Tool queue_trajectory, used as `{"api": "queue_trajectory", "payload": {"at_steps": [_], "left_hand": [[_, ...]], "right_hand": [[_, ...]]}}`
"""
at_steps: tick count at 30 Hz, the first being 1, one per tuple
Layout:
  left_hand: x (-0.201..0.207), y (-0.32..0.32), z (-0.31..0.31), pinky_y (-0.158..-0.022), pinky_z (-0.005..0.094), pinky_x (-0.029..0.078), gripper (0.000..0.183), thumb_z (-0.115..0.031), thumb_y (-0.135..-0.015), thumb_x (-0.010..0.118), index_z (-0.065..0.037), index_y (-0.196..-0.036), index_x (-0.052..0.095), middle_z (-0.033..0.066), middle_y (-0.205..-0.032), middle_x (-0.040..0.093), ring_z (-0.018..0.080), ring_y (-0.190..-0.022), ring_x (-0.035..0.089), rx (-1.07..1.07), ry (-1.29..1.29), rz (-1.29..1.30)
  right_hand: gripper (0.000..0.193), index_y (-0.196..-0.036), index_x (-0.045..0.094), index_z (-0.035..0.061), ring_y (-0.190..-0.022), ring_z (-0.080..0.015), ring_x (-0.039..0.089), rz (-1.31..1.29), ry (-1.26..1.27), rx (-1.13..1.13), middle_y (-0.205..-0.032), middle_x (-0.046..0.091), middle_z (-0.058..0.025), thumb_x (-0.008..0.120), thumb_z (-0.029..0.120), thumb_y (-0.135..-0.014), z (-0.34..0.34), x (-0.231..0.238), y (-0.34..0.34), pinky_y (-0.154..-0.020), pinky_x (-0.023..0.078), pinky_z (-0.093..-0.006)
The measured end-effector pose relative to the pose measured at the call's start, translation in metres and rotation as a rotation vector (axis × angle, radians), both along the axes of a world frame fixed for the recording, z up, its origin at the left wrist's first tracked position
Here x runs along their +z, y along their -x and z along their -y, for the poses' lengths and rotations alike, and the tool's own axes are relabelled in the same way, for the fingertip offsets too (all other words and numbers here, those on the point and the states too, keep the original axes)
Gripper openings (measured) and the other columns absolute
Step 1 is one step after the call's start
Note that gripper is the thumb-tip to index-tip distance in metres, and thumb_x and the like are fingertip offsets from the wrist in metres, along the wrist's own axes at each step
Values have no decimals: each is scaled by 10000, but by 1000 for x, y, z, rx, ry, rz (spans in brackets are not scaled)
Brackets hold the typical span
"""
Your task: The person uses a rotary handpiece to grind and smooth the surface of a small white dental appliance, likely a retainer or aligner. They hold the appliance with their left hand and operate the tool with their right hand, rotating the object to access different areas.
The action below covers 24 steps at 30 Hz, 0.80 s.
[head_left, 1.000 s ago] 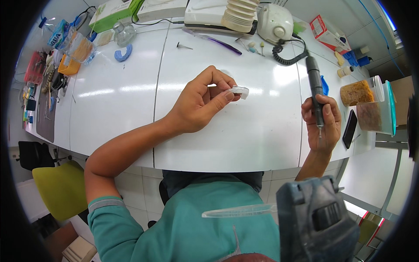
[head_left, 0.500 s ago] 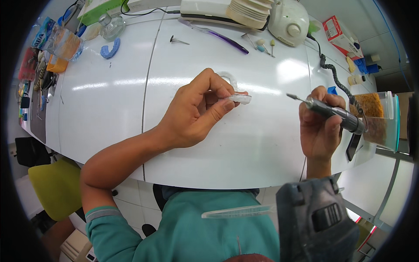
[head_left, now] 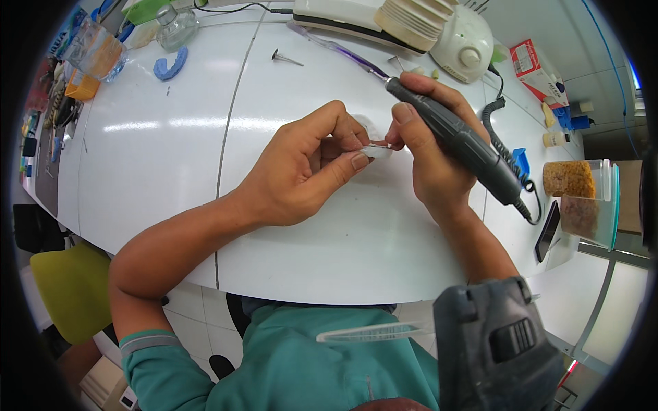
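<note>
My left hand [head_left: 301, 171] is closed, pinching a small translucent dental aligner [head_left: 377, 151] between thumb and fingers above the white table. My right hand [head_left: 442, 154] grips a dark rotary handpiece [head_left: 456, 133] in its palm, its cord running off the back end. The handpiece slants so that its metal bur [head_left: 380, 73] points up and left, away from the aligner. Fingertips of my right hand reach to the aligner's right end and seem to touch it. Behind my fingers a pale, clear curved piece [head_left: 370, 127] shows in part on the table.
At the back stand a cream machine [head_left: 370, 31] and a round white control unit [head_left: 466, 51] with a knob. A purple-handled tool [head_left: 336, 48] and a mounted disc [head_left: 277, 55] lie before them. Blue dental mould [head_left: 171, 65] is at left; lidded tubs [head_left: 582, 198] and a phone [head_left: 547, 233] at right.
My right hand has come left to the aligner, and the handpiece has tilted so its bur now points up and away. My left hand keeps its pinch nearly in place.
</note>
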State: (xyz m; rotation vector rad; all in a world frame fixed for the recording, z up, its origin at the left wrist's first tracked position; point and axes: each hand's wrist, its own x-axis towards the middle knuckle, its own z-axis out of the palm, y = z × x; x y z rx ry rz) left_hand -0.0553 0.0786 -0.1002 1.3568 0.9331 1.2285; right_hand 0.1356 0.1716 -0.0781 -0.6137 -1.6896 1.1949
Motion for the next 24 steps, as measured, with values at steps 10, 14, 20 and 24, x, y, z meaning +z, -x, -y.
{"api": "queue_trajectory", "payload": {"at_steps": [10, 14, 20, 24], "left_hand": [[5, -6, 0, -855, 244, 524, 162, -48, -1048, 661, -70, -1019, 503, 103, -1140, 671, 101, -1018, 640, -12, 59, 146], [2, -3, -1, -937, 299, 584, 153, -45, -1046, 658, -49, -1012, 509, 110, -1167, 638, 122, -1033, 653, -27, 81, 101], [3, -9, 0, -1039, 384, 625, 142, -34, -1050, 633, -25, -1028, 493, 72, -1096, 550, 136, -1030, 660, -64, 97, 166], [-1, -13, 4, -1009, 373, 631, 138, -15, -1051, 618, -28, -1037, 481, 47, -1047, 521, 118, -1019, 653, -75, 68, 109]], "right_hand": [[314, -909, 556, 60, -576, -54, 463, -180, -145, -151, -691, 554, -1, 668, 306, -1068, 2, -1, 19, -541, 380, -225], [420, -858, 483, 86, -484, -80, 405, -136, -158, -227, -611, 449, 0, 609, 422, -1075, -13, 0, 23, -451, 336, -261], [330, -855, 502, 81, -530, -48, 395, -182, -189, -246, -624, 448, 30, 656, 282, -1067, -16, -2, 24, -485, 308, -244], [298, -865, 496, 78, -536, -32, 380, -205, -242, -231, -641, 445, 40, 656, 231, -1064, -7, 2, 28, -488, 297, -244]]}}
